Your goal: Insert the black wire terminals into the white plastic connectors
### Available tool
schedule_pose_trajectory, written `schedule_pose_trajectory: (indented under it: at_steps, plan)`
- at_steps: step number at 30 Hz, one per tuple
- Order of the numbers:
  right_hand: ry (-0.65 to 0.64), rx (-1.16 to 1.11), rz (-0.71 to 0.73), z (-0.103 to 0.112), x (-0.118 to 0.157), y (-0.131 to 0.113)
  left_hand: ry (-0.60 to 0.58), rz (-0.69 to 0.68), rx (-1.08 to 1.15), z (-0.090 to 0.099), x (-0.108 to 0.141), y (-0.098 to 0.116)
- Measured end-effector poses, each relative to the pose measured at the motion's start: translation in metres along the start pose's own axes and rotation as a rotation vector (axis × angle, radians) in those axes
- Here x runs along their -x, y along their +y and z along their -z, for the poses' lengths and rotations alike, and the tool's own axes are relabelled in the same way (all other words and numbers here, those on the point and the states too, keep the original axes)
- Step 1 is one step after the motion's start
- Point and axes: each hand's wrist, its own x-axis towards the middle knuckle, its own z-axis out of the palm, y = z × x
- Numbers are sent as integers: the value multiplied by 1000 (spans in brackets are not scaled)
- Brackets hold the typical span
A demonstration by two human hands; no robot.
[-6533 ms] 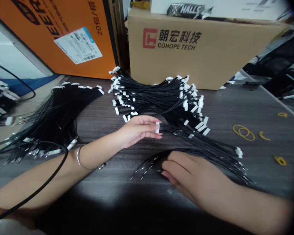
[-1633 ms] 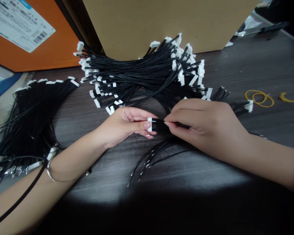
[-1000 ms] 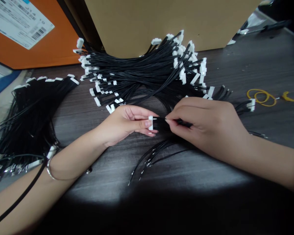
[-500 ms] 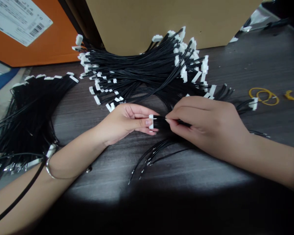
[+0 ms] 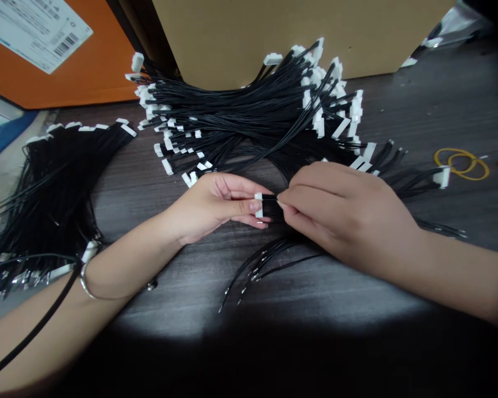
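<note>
Between thumb and fingers, my left hand [image 5: 222,204] pinches a white connector housing [image 5: 258,205] with black wires [image 5: 271,210] running out of its right side. Just right of it, my right hand [image 5: 342,207] is closed, thumb and index fingertip pinched on a thin black wire close to the housing. The rest of the wires pass under the right hand, hidden by it. Below the hands, several loose black wires with metal terminals [image 5: 255,270] fan out on the table.
A big pile of black wire harnesses [image 5: 240,110] with white connectors lies behind the hands, before a cardboard box [image 5: 294,38]. Another bundle [image 5: 62,188] is at left, near an orange box [image 5: 103,55]. Yellow rubber bands [image 5: 460,164] lie at right on the dark table [image 5: 170,309].
My right fingertips have moved slightly left, closer to the white connector housing, with the wire in them. My left hand keeps its pinch. The whole view has shifted a little.
</note>
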Motion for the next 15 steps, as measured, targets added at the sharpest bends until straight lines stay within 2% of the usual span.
schedule_pose_trajectory:
  at_steps: [6, 12, 15]
  plan:
    - [0, -93, 25, -4, -5, 8, 47, 6, -1, -3, 0, 1]
    - [59, -46, -4, 8, 5, 1, 45, 1, 16, -4, 0, 1]
    - [1, -98, 17, 3, 14, -4, 35, 7, 38, -3, 0, 2]
